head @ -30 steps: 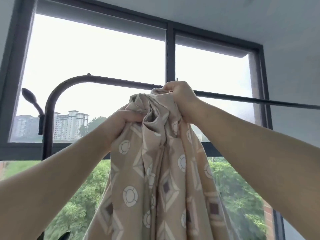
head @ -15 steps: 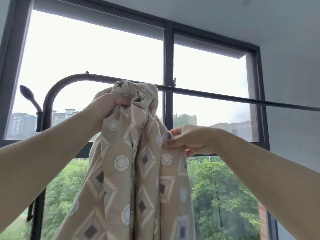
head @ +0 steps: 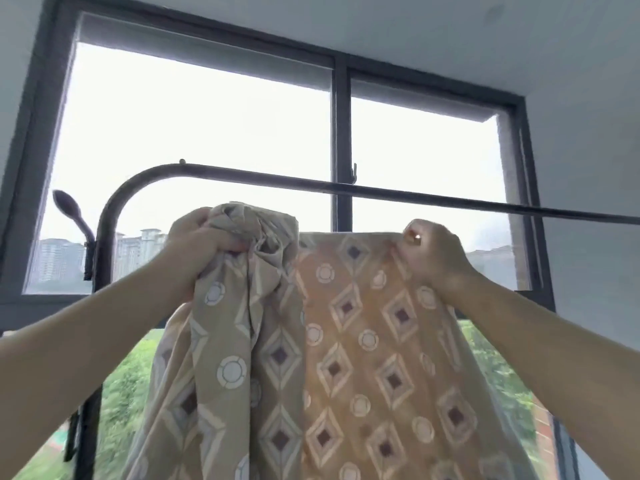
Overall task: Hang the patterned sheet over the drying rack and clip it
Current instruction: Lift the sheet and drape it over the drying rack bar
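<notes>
Just below the top bar of the drying rack [head: 415,195], both hands are raised and closed on the patterned sheet [head: 346,341]. The left hand [head: 204,242] clutches a bunched wad of the cloth in its fist, fingers curled into the folds, below and to the right of the rack's curved left corner. The right hand [head: 433,254] pinches the sheet's upper edge between thumb and fingers, further toward the bar's right end. Between the two hands that edge runs taut and nearly level. The flat beige panel with its diamonds and circles hangs down from it past the bottom of the view. The sheet lies wholly under the bar, apart from it. Behind the rack stands a dark-framed window [head: 341,133]. A dark rounded hook [head: 67,206] sticks up beside the rack's left post, and pale tower blocks [head: 59,258] and green trees [head: 121,382] show outside.
</notes>
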`<state>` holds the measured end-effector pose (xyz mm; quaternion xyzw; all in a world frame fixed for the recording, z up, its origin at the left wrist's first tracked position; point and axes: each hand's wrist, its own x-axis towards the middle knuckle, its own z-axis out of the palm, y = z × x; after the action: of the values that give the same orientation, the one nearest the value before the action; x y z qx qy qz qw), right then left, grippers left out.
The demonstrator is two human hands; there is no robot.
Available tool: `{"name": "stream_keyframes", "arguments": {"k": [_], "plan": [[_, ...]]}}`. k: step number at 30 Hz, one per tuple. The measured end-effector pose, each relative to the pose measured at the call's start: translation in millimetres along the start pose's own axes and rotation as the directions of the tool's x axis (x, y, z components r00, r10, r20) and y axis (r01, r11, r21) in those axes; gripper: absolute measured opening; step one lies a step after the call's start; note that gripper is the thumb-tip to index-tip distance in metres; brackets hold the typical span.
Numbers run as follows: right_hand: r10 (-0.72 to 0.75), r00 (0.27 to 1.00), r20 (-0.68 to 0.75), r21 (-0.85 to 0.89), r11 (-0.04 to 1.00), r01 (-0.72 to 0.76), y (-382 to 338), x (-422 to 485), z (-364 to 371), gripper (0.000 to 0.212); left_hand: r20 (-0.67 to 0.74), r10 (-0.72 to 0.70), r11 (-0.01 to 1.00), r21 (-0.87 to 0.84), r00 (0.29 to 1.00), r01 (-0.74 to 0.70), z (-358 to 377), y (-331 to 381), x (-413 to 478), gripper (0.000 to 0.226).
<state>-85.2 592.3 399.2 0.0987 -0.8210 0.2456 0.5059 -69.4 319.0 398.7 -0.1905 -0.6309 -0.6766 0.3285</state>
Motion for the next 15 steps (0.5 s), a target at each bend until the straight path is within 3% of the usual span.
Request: {"name": "stream_keyframes", "arguments": {"k": [2,7,11,15], "plan": [[0.104,0.992,-0.076,0.193,0.977,-0.087,-3.0,5.3,-0.4,0.019,0.027,-0.008,1.000,-0.021,1.000,0.009,7.3,-5.1,-6.0,0.033],[0.037,0.981,0.191,0.517,0.845,-0.133,-44.5,12.9,6.2,0.018,0.242,-0.072,0.994,-0.063,0.968,0.090,29.8,-2.7,-12.3,0.035],[0.032,0.954,0.299,0.626,0.748,-0.222,-61.4,13.3,12.0,0.023,0.425,-0.118,0.977,-0.112,0.898,0.181,40.9,-0.2,-25.5,0.037],[-0.075,0.877,0.475,0.624,0.731,-0.275,-60.0,6.8,14.0,0.020,0.556,-0.181,0.974,-0.011,0.811,0.225,42.5,3.0,-32.4,0.034]]}}
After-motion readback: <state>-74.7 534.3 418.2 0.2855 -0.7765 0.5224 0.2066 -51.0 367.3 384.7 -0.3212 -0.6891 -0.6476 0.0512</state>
